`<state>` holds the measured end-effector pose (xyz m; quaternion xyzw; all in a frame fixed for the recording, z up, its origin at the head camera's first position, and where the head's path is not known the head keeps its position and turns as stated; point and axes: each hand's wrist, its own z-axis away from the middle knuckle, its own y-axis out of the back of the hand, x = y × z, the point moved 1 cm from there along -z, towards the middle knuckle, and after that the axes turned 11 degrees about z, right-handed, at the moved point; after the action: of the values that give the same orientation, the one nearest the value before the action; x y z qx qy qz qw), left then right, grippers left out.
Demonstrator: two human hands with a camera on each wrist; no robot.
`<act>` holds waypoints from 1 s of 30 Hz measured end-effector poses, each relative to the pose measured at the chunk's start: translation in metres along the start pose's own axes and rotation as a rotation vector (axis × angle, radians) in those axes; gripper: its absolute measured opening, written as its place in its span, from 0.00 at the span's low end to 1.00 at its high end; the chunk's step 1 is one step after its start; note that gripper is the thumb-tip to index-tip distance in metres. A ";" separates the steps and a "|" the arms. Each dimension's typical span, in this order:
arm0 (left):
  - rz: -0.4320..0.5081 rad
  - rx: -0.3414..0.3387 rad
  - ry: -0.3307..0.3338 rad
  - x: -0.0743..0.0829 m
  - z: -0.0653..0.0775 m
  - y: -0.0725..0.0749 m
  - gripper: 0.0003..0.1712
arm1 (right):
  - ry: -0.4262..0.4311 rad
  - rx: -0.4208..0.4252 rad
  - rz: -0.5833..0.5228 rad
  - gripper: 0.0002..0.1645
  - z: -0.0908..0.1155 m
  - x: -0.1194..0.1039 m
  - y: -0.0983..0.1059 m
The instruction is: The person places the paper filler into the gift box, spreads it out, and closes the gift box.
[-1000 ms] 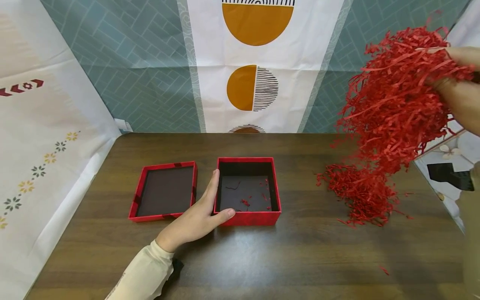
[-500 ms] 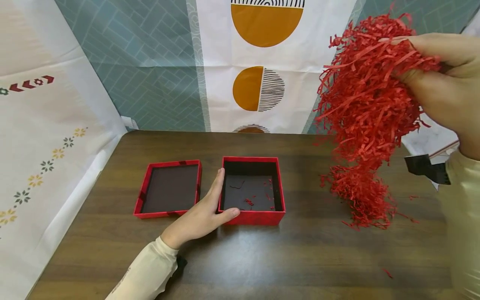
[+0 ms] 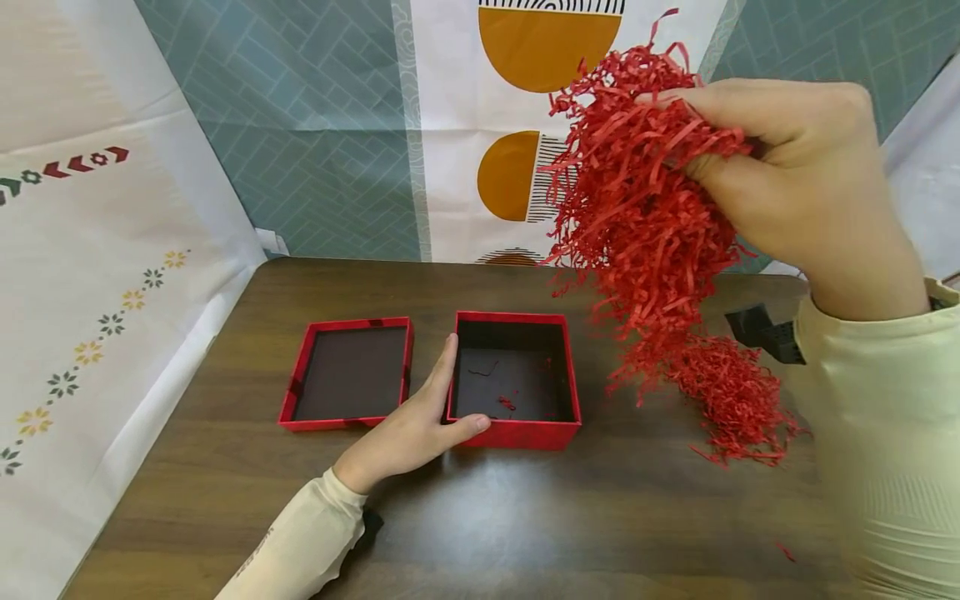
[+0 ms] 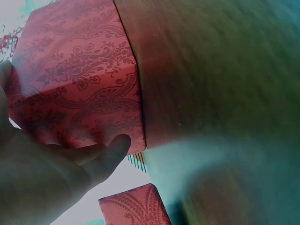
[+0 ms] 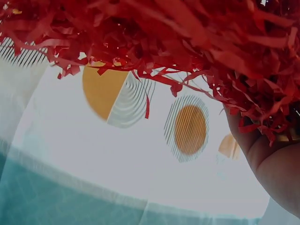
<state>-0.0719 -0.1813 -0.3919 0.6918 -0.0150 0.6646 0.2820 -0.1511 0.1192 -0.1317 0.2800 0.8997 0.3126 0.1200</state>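
Note:
My right hand (image 3: pixel 795 158) grips a big clump of red shredded paper (image 3: pixel 645 208), raised over the table right of the box. Loose strands trail from its lower end, overlapping a smaller heap of red shreds (image 3: pixel 738 392) on the table in the head view. In the right wrist view the clump (image 5: pixel 140 33) fills the top. My left hand (image 3: pixel 401 442) rests at the near left corner of an uncovered red box (image 3: pixel 517 433), fingers straight along one side, thumb against the front. A few red strands (image 3: pixel 507 402) lie on its black bottom. The left wrist view shows its patterned wall (image 4: pixel 79 79).
Left of the box lies its red lid (image 3: pixel 348 371), dark inside facing up. A stray red shred (image 3: pixel 784 552) lies near the front right of the wooden table (image 3: pixel 480 525). Patterned cloth (image 3: pixel 322 150) hangs behind the table's back edge.
My right hand has carried the clump of shredded paper leftward, closer to the box. The left hand has stayed at the box corner. The head view has shifted slightly.

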 end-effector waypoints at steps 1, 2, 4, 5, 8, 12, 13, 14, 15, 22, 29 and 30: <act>0.003 0.002 -0.001 0.000 0.000 -0.001 0.63 | 0.010 -0.008 -0.003 0.12 -0.002 -0.004 -0.002; 0.005 0.002 0.003 0.000 -0.001 -0.001 0.64 | 0.017 -0.012 -0.009 0.13 -0.003 -0.007 -0.004; 0.009 0.001 0.015 0.001 -0.001 -0.002 0.64 | 0.032 -0.017 -0.015 0.13 -0.008 -0.014 -0.007; 0.012 0.000 0.021 0.001 -0.001 -0.002 0.64 | 0.037 -0.014 -0.013 0.14 -0.010 -0.017 -0.008; 0.021 -0.006 0.039 0.001 -0.002 -0.003 0.63 | 0.026 0.023 -0.043 0.13 -0.018 -0.025 -0.014; 0.036 -0.009 0.074 0.001 -0.001 -0.003 0.63 | -0.004 0.106 -0.132 0.13 -0.027 -0.035 -0.022; 0.036 -0.009 0.086 0.001 -0.001 -0.003 0.63 | -0.006 0.126 -0.159 0.12 -0.029 -0.037 -0.024; 0.039 -0.010 0.095 0.001 -0.001 -0.003 0.63 | -0.001 0.143 -0.180 0.11 -0.031 -0.039 -0.026; 0.038 -0.009 0.105 0.001 -0.001 -0.003 0.63 | 0.009 0.153 -0.190 0.10 -0.032 -0.040 -0.028; 0.008 -0.023 0.148 0.002 -0.004 -0.006 0.62 | 0.020 0.062 -0.164 0.10 -0.014 -0.035 -0.037; -0.004 -0.025 0.153 0.002 -0.006 -0.005 0.62 | -0.089 -0.047 -0.131 0.20 0.022 -0.022 -0.050; -0.007 -0.022 0.155 0.001 -0.006 -0.004 0.62 | -0.096 -0.058 -0.135 0.21 0.025 -0.021 -0.053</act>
<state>-0.0760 -0.1750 -0.3923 0.6352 0.0019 0.7148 0.2925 -0.1469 0.0849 -0.1842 0.2297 0.9004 0.3158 0.1920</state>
